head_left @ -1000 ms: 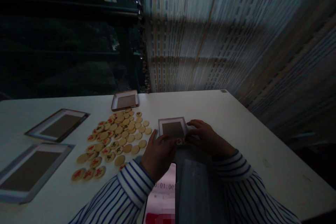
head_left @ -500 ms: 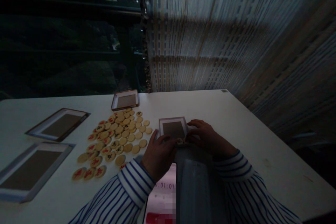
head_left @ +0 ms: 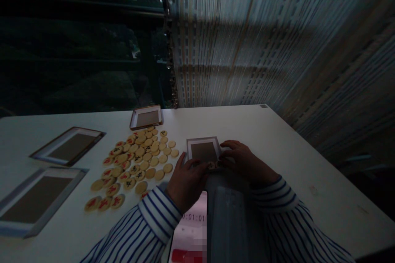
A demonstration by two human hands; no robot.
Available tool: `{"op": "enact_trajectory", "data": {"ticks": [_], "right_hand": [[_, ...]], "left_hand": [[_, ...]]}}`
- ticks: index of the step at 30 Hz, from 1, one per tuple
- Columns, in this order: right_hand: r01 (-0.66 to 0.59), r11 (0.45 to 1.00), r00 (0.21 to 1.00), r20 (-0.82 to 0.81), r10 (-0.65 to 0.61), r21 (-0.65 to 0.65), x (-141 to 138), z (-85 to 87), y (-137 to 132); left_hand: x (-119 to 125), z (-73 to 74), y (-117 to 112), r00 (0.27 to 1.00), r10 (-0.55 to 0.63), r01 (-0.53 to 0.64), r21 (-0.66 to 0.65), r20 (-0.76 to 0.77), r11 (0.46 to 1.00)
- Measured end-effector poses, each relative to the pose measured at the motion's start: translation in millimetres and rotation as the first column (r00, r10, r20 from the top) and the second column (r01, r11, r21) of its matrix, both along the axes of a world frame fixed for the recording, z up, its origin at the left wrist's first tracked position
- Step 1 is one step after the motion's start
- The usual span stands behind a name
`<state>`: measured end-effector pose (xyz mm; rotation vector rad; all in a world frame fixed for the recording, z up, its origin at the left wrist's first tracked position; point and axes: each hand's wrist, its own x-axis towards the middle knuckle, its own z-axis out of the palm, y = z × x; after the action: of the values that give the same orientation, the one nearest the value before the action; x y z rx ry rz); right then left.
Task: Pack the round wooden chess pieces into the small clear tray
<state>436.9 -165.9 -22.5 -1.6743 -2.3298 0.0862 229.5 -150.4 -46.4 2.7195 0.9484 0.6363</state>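
Together, the left hand (head_left: 187,183) and right hand (head_left: 243,164) rest with bent fingers at the near edge of a pale-rimmed tray (head_left: 202,150), small round pieces (head_left: 211,165) showing between their fingertips, though whether either grips one I cannot tell, while scattered discs (head_left: 139,151) spread beyond the left hand's outer side.

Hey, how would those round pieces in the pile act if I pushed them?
The round pieces would probably slide, not roll, since most lie flat on the table. Overlapping ones may slip off their neighbours. Their small disc shape suggests little weight each.
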Motion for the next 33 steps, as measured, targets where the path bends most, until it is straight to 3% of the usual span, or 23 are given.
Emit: {"op": "enact_trajectory", "data": {"ticks": [33], "right_hand": [[-0.023,1.000,1.000,-0.012,0.023,-0.006,1.3,-3.1,0.7]], "left_hand": [[-0.6,0.8,0.1,1.000,0.008,-0.008,0.025,-0.020,1.000]]}}
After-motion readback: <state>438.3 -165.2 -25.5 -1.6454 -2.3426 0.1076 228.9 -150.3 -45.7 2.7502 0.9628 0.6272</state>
